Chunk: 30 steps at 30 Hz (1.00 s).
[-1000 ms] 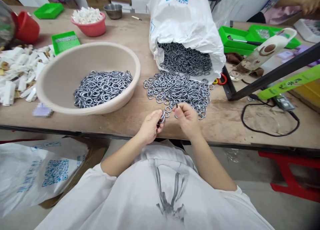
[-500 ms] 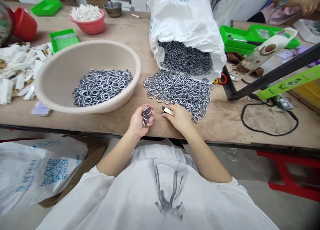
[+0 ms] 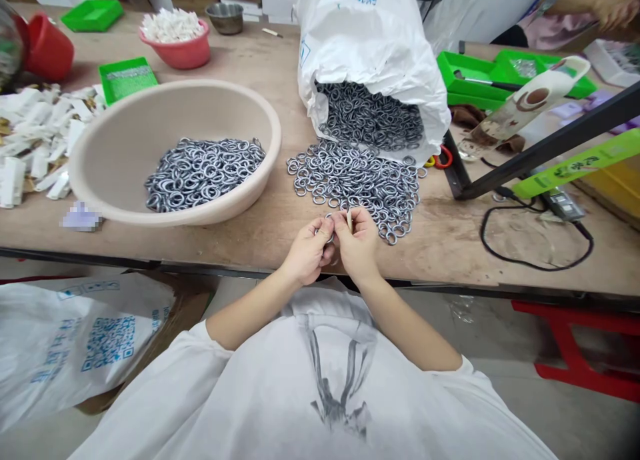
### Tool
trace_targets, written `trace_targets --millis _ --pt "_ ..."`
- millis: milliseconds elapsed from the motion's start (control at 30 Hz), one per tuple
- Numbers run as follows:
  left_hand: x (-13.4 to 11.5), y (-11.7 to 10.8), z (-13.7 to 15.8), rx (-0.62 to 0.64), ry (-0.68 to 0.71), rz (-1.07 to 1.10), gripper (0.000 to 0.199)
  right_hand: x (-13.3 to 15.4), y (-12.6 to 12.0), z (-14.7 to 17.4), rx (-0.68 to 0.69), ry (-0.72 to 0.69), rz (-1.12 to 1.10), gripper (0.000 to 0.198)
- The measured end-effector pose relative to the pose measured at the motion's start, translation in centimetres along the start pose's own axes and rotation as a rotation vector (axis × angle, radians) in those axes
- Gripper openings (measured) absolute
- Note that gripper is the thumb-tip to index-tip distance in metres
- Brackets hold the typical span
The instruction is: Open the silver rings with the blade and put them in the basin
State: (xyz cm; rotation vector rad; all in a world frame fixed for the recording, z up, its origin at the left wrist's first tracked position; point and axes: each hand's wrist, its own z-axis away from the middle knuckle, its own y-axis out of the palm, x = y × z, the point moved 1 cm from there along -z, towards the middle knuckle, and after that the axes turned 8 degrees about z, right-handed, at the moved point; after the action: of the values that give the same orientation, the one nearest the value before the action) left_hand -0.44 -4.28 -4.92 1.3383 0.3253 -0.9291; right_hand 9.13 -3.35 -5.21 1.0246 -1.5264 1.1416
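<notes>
My left hand (image 3: pixel 306 252) is closed around several dark grey metal rings (image 3: pixel 329 217), with one ring showing at its fingertips. Right beside it, my right hand (image 3: pixel 359 247) grips a small flat tool (image 3: pixel 349 221), seen edge-on as a pale strip. Thumbs and fingertips meet or nearly meet over the ring; fingers hide most of what both hands hold. Just beyond my hands lies a heap of loose rings (image 3: pixel 360 180), spilling from a white sack (image 3: pixel 370 40). To the left, a large beige basin (image 3: pixel 175 100) holds many more rings.
White plastic pieces (image 3: pixel 35 127) are piled at far left. A red bowl (image 3: pixel 185 55), a metal bowl (image 3: pixel 226 21) and green trays (image 3: pixel 127 80) stand behind the basin. On the right are a black metal frame (image 3: pixel 500 173) and a cable (image 3: pixel 537 268). Another person's hand (image 3: pixel 615 12) shows at top right.
My left hand has moved right and closed over its rings, meeting my right hand. The tool in my right hand has turned from showing its dark end and pale side to edge-on.
</notes>
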Motion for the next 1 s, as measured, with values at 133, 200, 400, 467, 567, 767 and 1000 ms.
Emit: trace_targets --millis 133,200,400,467,567,767,1000 --pt "0.1 0.0 -0.7 -0.015 0.048 0.037 0.05 -0.9 0.5 0.2 -0.032 -0.018 -0.019 0.031" --pt "-0.2 -0.3 -1.1 -0.016 0.077 0.015 0.048 -1.1 0.3 -0.2 0.005 -0.104 -0.015 0.03" --pt "-1.3 -0.9 -1.2 0.038 0.02 -0.082 0.047 -1.3 -0.8 -1.6 0.293 -0.139 -0.124 0.033" --pt "-1.5 -0.9 -0.9 0.048 0.0 -0.079 0.047 -1.1 -1.1 -1.8 0.326 -0.098 -0.161 0.036" --pt "-1.8 -0.8 -0.5 0.052 -0.042 -0.073 0.048 -0.3 -2.0 -1.7 0.25 -0.13 -0.023 0.044" --pt "-2.2 -0.7 -0.1 0.067 -0.064 -0.056 0.049 1.7 -4.1 -0.2 0.304 -0.347 0.455 0.053" --pt "-2.2 -0.8 0.1 0.081 -0.077 -0.079 0.048 1.6 -4.2 0.1 0.371 -0.344 0.544 0.055"
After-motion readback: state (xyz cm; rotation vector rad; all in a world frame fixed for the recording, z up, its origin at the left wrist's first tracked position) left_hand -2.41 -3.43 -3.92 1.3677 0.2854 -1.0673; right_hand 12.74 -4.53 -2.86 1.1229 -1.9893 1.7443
